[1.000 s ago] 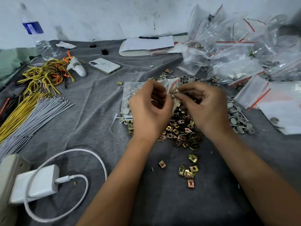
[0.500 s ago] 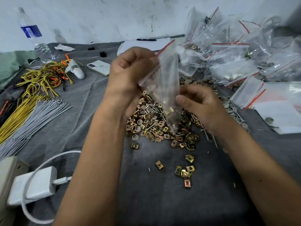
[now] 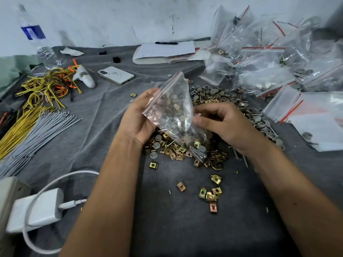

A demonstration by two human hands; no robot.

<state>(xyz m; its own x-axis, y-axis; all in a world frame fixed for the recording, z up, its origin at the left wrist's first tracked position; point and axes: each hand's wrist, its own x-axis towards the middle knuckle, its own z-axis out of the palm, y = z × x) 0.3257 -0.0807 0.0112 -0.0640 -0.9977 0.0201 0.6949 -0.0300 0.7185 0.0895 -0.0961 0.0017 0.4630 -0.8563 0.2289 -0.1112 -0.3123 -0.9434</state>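
Observation:
A clear zip bag with a red seal strip is held over the middle of the grey cloth. It holds grey caps, screws and a brass clip near its lower corner. My left hand cups the bag's left side, fingers behind the plastic. My right hand pinches the bag's right edge with thumb and fingers. Below the bag lies a heap of brass clip nuts mixed with grey caps. Several loose clip nuts lie nearer to me.
Filled zip bags pile up at the back right, with grey caps and screws beside them. Yellow wires and grey ties lie left. A phone, bottle, notepad and white charger are around.
The bag has come down from a raised, hanging position to a tilted one over the heap. My left hand has lowered from the bag's top to its left side.

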